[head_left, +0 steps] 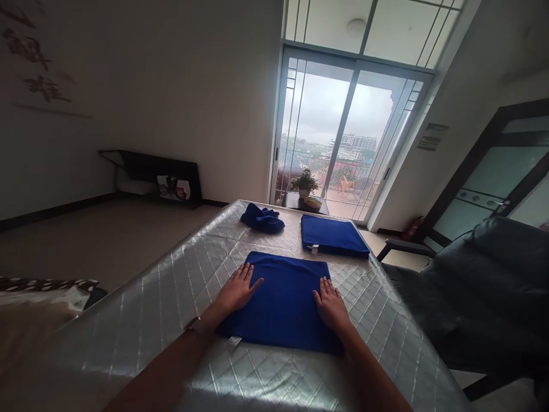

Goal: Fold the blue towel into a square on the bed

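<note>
A blue cloth (285,303), laid out as a flat rectangle with a white tag at its near left corner, lies in front of me on the table. My left hand (238,288) rests flat along its left edge, thumb stretched away from the fingers. On the right edge lies my right hand (331,300), palm down with fingers extended. Farther back on the right sits a stack of folded blue cloth (334,233) with a white tag on its near side. A crumpled blue cloth (262,218) lies at the far left, apart from both hands.
A shiny quilted cover (171,297) spreads over the table. Close to its right side stands a black armchair (472,286). Beyond the far end, a small table with a potted plant (305,182) stands before a sliding glass door (343,131).
</note>
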Demonstrator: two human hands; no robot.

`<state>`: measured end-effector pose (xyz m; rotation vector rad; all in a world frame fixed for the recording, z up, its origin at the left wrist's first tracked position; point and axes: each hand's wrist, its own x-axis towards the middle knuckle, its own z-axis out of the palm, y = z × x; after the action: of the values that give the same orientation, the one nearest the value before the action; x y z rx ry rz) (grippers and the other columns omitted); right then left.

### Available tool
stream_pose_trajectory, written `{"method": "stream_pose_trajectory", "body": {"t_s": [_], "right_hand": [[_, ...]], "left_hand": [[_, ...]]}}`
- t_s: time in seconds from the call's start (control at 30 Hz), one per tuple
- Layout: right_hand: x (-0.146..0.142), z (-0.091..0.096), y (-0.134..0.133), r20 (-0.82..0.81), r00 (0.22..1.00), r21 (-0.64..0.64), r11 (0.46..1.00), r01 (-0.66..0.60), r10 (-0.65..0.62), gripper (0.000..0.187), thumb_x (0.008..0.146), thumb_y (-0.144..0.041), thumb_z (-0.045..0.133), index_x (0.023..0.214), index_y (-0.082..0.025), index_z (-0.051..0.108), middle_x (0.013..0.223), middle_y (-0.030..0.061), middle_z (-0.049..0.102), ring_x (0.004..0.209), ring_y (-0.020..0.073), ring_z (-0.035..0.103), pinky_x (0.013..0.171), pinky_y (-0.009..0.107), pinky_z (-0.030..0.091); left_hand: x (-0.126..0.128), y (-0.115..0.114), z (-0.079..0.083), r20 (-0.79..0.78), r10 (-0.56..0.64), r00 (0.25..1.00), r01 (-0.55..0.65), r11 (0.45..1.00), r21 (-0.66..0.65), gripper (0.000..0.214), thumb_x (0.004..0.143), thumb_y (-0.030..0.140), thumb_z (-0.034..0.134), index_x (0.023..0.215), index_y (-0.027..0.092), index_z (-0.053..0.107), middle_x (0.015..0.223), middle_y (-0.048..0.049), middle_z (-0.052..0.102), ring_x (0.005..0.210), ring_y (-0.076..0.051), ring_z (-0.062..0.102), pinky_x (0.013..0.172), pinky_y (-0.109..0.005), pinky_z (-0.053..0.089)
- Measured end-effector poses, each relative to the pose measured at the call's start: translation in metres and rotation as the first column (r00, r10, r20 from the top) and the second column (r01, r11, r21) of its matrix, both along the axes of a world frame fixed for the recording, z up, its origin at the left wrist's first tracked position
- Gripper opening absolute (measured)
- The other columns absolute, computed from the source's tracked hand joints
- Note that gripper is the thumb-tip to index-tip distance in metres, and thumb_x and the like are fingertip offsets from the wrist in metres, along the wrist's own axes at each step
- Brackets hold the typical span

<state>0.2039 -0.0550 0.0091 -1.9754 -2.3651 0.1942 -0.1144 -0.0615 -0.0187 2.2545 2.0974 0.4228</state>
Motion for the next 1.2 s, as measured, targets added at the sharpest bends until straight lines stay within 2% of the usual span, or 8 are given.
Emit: {"method": "stream_pose_trajectory", "body": {"t_s": [0.13,0.3,0.5,0.63,0.97,1.2], "right_hand": [[-0.001,0.007,0.01,-0.008,1.0,0.013,1.0,0.008,-0.008,0.064,0.099,-0.043,0.017,0.152,-0.008,0.024,0.16,0.0078,0.021,0.148,0.019,0.014,0.119,0.038,0.009],[-0.01,0.017,0.041,-0.011,1.0,0.073,0.997,-0.028,0.028,0.062,0.1,-0.04,0.019,0.152,-0.007,0.025,0.159,0.0085,0.022,0.148,0.0176,0.014,0.119,0.034,0.009],[-0.019,0.004,0.066,-0.039,0.999,0.073,0.997,0.028,-0.025,0.063,0.1,-0.043,0.019,0.152,-0.008,0.024,0.16,0.0075,0.021,0.148,0.0168,0.013,0.118,0.033,0.009],[-0.014,-0.002,0.069,-0.045,0.998,0.051,0.998,0.045,-0.043,0.064,0.1,-0.043,0.018,0.153,-0.007,0.023,0.16,0.0075,0.019,0.148,0.0161,0.011,0.118,0.032,0.009],[-0.005,-0.002,0.069,-0.062,0.997,0.059,0.997,0.052,-0.049,0.064,0.099,-0.04,0.016,0.152,-0.006,0.023,0.16,0.0095,0.018,0.148,0.0168,0.012,0.118,0.032,0.006],[-0.007,-0.004,0.067,-0.091,0.995,0.079,0.996,0.046,-0.038,0.064,0.099,-0.038,0.018,0.152,-0.004,0.023,0.16,0.0101,0.019,0.148,0.0174,0.01,0.118,0.033,0.005]], "left_hand": [[0.005,0.0,0.003,-0.026,0.052,0.998,-0.054,0.997,-0.06,0.087,0.094,0.067,0.014,0.15,0.002,0.028,0.159,-0.0184,0.023,0.147,-0.03,0.019,0.119,-0.043,0.017],[0.006,-0.002,0.008,0.0,0.056,0.998,-0.056,0.996,-0.071,0.086,0.094,0.067,0.016,0.15,0.003,0.028,0.159,-0.0191,0.021,0.147,-0.032,0.018,0.119,-0.047,0.018],[0.001,0.0,0.003,0.02,0.043,0.999,-0.042,0.997,-0.069,0.086,0.093,0.068,0.015,0.151,0.004,0.028,0.159,-0.0188,0.022,0.147,-0.03,0.019,0.12,-0.046,0.018],[-0.001,0.0,0.001,0.004,0.034,0.999,-0.033,0.997,-0.064,0.084,0.094,0.067,0.017,0.15,0.006,0.029,0.159,-0.0179,0.023,0.147,-0.029,0.02,0.119,-0.046,0.018],[0.0,-0.005,0.012,-0.048,0.013,0.999,-0.018,0.994,-0.107,0.084,0.096,0.063,0.014,0.149,-0.001,0.026,0.159,-0.0201,0.019,0.148,-0.026,0.017,0.12,-0.04,0.015],[0.006,0.0,0.023,-0.105,0.086,0.991,-0.099,0.987,-0.129,0.086,0.096,0.063,0.021,0.147,-0.005,0.028,0.156,-0.0248,0.024,0.145,-0.032,0.025,0.119,-0.044,0.02]]}}
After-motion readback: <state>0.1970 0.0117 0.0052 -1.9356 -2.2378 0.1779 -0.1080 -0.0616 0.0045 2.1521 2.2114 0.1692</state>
